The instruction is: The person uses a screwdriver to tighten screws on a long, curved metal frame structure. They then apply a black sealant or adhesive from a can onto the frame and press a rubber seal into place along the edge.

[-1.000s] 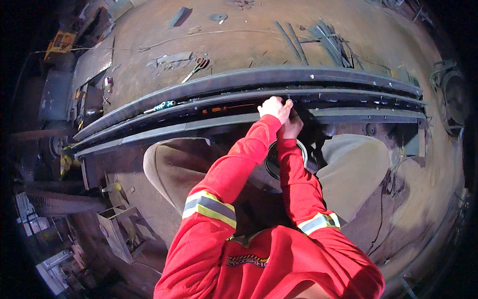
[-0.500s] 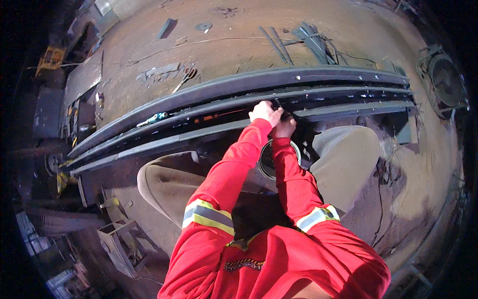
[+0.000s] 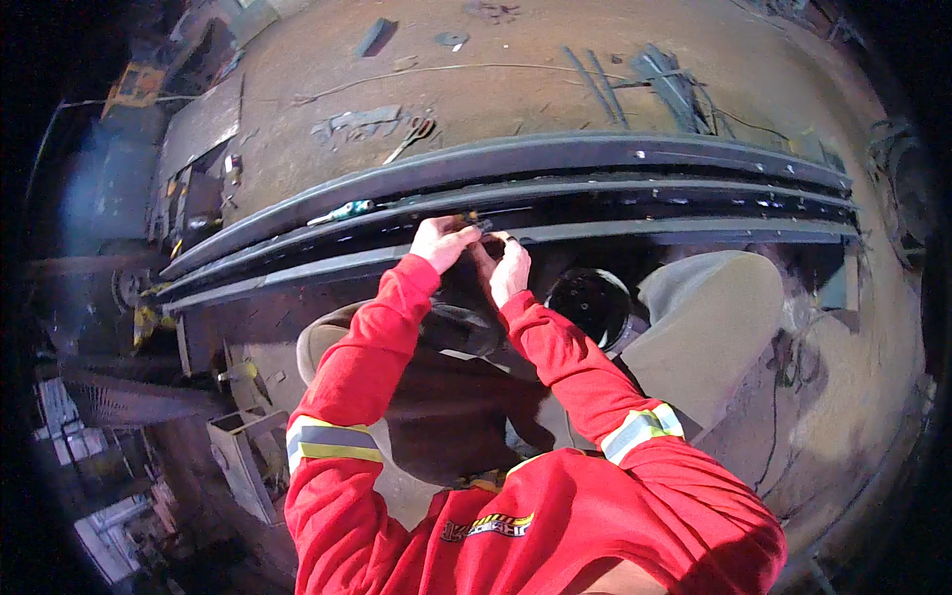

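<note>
My left hand [image 3: 441, 241] and my right hand [image 3: 509, 266] meet over a long dark steel rail frame [image 3: 635, 188] that runs across in front of me. Their fingertips pinch a small dark part [image 3: 475, 222] in the slot between the rails; its shape is too small to make out. Both arms are in red sleeves with reflective bands. A green-handled screwdriver [image 3: 343, 210] lies on the rail just left of my left hand.
Below the rails, between my knees, sits a round dark tin [image 3: 591, 302]. Pliers [image 3: 412, 137], flat metal scraps [image 3: 355, 121] and metal strips [image 3: 666, 79] lie on the dusty floor beyond. A metal box stand [image 3: 238, 451] is at the lower left.
Both hands have stayed together on the rails while shifting a little left along them. The right hand now sits beside the left rather than under it.
</note>
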The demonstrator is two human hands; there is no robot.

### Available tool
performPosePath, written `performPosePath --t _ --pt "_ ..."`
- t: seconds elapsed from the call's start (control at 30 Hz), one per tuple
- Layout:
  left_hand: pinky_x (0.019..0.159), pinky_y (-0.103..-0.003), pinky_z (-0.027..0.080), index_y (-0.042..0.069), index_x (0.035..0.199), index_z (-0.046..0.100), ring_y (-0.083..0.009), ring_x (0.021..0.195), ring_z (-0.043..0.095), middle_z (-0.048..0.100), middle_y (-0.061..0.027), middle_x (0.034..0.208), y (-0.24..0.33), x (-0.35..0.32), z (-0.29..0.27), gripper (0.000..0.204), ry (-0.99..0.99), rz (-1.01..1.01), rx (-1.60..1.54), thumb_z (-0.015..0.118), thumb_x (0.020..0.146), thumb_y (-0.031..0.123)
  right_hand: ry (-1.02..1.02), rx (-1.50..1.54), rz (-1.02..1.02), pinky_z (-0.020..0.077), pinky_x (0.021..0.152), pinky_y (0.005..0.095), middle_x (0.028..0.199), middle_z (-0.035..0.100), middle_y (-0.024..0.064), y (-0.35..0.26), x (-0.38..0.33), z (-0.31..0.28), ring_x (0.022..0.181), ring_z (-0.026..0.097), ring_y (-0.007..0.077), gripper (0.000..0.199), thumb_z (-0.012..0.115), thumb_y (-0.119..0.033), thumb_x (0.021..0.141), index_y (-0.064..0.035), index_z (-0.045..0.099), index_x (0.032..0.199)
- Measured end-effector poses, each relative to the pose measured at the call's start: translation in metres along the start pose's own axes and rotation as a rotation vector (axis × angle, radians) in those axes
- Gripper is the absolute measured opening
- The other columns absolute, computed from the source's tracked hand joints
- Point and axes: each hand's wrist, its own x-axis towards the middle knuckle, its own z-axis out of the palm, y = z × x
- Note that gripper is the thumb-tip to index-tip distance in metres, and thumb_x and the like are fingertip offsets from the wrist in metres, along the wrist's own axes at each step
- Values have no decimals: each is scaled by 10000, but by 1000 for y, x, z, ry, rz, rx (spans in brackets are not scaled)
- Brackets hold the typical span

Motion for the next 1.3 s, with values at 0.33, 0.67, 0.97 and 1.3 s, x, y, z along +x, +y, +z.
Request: performPosePath --t 0.33,0.67,0.97,1.3 --pt "637 -260 441 -19 873 673 -122 699 577 660 -76 775 -34 -17 -73 262 123 -187 179 650 754 213 -153 -169 33 490 665 335 814 657 147 -7 -22 73 722 628 229 280 640 -42 749 -46 631 1028" --pt "630 -299 475 -27 819 671 -177 660 622 663 -124 730 -68 10 -92 298 183 -187 309 687 707 249 -53 -89 190 490 688 341 831 660 136 36 -14 122 734 624 225 239 651 -73 760 -17 625 991" --pt "631 -294 495 -40 820 673 -188 641 637 667 -136 718 -36 3 -77 329 286 -158 363 732 677 251 -32 24 200 491 709 331 858 663 162 64 -8 133 787 642 229 302 704 -151 734 19 608 965" --pt "668 -320 508 -33 833 666 -245 686 654 667 -162 758 -39 1 -74 373 349 -115 524 714 679 304 -56 211 241 483 684 351 839 656 157 32 -14 129 763 633 236 222 548 -154 828 22 606 951"
